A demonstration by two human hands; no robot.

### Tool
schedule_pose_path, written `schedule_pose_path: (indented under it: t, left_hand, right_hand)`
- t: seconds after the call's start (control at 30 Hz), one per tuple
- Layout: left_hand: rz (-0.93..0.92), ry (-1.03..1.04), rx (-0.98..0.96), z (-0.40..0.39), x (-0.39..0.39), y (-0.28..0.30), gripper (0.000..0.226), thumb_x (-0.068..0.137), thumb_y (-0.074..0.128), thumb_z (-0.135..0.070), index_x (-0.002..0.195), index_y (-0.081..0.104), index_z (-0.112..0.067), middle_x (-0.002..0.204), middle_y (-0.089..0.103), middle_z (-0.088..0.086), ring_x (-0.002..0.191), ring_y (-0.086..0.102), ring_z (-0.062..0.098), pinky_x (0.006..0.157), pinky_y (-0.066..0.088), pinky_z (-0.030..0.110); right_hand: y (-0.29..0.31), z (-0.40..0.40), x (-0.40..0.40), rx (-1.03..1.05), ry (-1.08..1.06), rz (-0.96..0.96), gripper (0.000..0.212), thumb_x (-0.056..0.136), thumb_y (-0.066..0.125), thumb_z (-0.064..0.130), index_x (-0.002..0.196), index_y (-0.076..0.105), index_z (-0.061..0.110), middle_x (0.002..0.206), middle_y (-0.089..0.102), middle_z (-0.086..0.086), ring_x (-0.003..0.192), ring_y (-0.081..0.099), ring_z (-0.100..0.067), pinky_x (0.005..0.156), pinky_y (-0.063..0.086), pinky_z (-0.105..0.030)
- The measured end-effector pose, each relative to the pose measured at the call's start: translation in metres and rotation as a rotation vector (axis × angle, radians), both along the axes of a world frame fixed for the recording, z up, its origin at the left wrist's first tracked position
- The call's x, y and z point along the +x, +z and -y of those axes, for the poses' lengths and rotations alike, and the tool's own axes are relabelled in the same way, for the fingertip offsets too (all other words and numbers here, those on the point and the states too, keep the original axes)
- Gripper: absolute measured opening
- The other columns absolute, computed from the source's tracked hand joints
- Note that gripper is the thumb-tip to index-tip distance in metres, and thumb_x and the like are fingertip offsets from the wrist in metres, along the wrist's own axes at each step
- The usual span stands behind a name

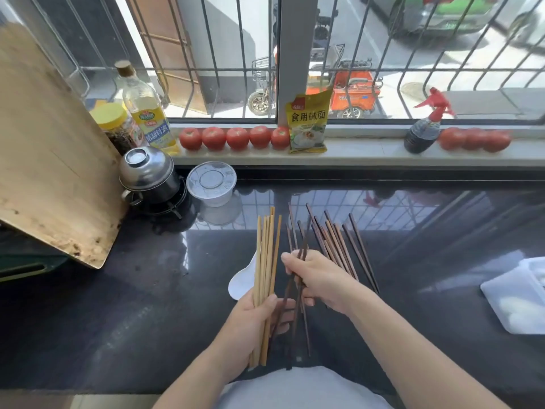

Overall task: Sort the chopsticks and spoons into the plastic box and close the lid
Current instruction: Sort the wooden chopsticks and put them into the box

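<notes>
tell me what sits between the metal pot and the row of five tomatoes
In the head view, an upturned clear plastic container sits on the dark counter between the metal pot and the tomatoes.

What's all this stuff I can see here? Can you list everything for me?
Light chopsticks: a bundle, pale wood, in the left hand.
Dark chopsticks: many, brown, loose on the counter, a few in the right hand.
Spoon: one, white, behind the light chopsticks.
Box: one, clear plastic, right edge.
Tomatoes: five left, about three right, red, on the sill.
Packet: one, yellow, sill.
Spray bottle: one, dark with red head, sill.
Oil bottle: one, yellow, left.
Jar: one, yellow lid, left.
Pot: one, steel, left.
Tub: one, clear, beside the pot.
Board: one, wood, leaning left.
Counter: black.
Left hand.
Right hand.
</notes>
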State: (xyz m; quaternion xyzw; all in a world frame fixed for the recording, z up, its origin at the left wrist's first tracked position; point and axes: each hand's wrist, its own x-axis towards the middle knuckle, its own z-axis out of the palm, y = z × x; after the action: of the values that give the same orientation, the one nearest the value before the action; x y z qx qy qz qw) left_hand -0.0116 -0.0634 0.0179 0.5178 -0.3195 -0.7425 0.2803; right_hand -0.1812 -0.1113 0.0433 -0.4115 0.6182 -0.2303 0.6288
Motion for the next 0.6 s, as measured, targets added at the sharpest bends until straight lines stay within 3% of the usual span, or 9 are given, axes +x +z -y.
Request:
schedule_pose_path:
  t: [0.13,0.27,0.4,0.47,0.6]
  left_hand:
    - [-0.133,-0.047,0.026,0.002,0.006,0.001,0.027,0.108,0.046,-0.017,0.128,0.058,-0.005,0.111,0.073,0.024,0.096,0.072,0.044,0.086,0.06,0.054]
    - [-0.166,-0.069,0.011,0.004,0.009,-0.006,0.034,0.102,0.053,-0.024,0.127,0.051,-0.001,0.089,0.064,0.02,0.063,0.06,0.032,0.061,0.055,0.04]
    - [-0.17,-0.101,-0.009,0.001,0.006,-0.007,0.035,0.099,0.054,-0.032,0.122,0.048,-0.006,0.077,0.056,0.01,0.054,0.049,0.023,0.054,0.047,0.034]
    - [-0.14,-0.131,-0.016,-0.001,0.004,-0.006,0.023,0.102,0.056,-0.022,0.114,0.048,-0.005,0.072,0.051,0.007,0.053,0.045,0.021,0.053,0.045,0.034]
    - [-0.042,-0.023,0.002,0.0,0.003,-0.011,0.01,0.099,0.051,0.002,0.105,0.048,-0.006,0.061,0.041,0.005,0.046,0.039,0.02,0.047,0.039,0.031]
  right_hand:
    - [0.003,0.008,0.013,-0.05,0.085,0.082,0.038,0.105,0.047,0.044,0.084,0.062,0.016,0.069,0.06,0.0,0.049,0.049,-0.014,0.044,0.043,-0.029]
    - [-0.009,0.008,0.018,-0.172,0.116,-0.072,0.038,0.103,0.049,0.05,0.099,0.064,0.016,0.076,0.063,-0.004,0.055,0.055,-0.021,0.05,0.05,-0.035]
    - [-0.021,0.005,0.025,-0.204,0.093,-0.15,0.041,0.099,0.049,0.058,0.113,0.063,0.023,0.103,0.07,0.006,0.094,0.068,-0.011,0.09,0.057,-0.039]
    - [-0.02,0.003,0.028,-0.128,0.133,-0.132,0.043,0.098,0.048,0.062,0.113,0.061,0.024,0.106,0.069,0.006,0.101,0.067,-0.011,0.097,0.054,-0.038]
    - [-0.022,0.006,0.024,-0.024,0.313,0.043,0.032,0.1,0.046,0.061,0.111,0.059,0.034,0.11,0.071,0.005,0.102,0.068,-0.011,0.091,0.055,-0.03]
